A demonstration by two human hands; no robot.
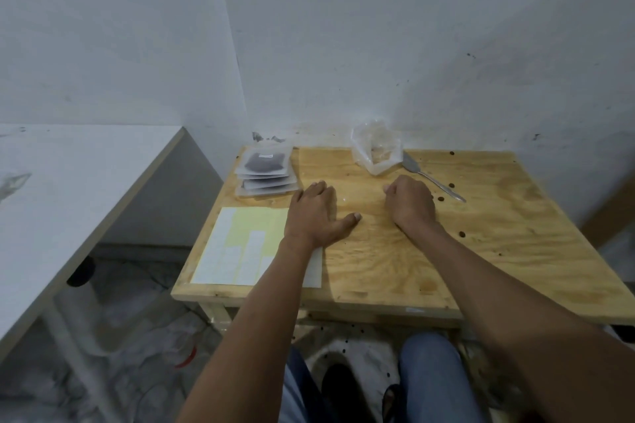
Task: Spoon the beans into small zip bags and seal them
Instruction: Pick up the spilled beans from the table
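**A:** Where did things stand at that moment?

**B:** Both hands were on the wooden tabletop (481,251). The left hand (318,216) lay flat, palm down, its fingers (318,186) straight and a little spread, holding nothing. The right hand (410,204) rested beside it with its fingers curled under into a loose fist; I could see nothing in it.

**A:** And the beans?

**B:** A stack of small zip bags (266,175) sat at the far left corner, the top one filled with something dark. A crumpled clear plastic bag (376,151) stood against the wall, nearly empty as far as I could tell. The spoon (433,177) lay just right of it, untouched. A few dark beans (461,234) were scattered loose on the right side of the tabletop, and more dots showed on the floor below.

**A:** So what could have gone wrong?

**B:** I judged the work near its end. A careless sweep of the right forearm could have rolled the stray beans off the edge. The stack sat close to the corner, so a nudge from the left hand might have tipped it off. The sheet of labels (240,247) lay partly under the left arm and could have slid.
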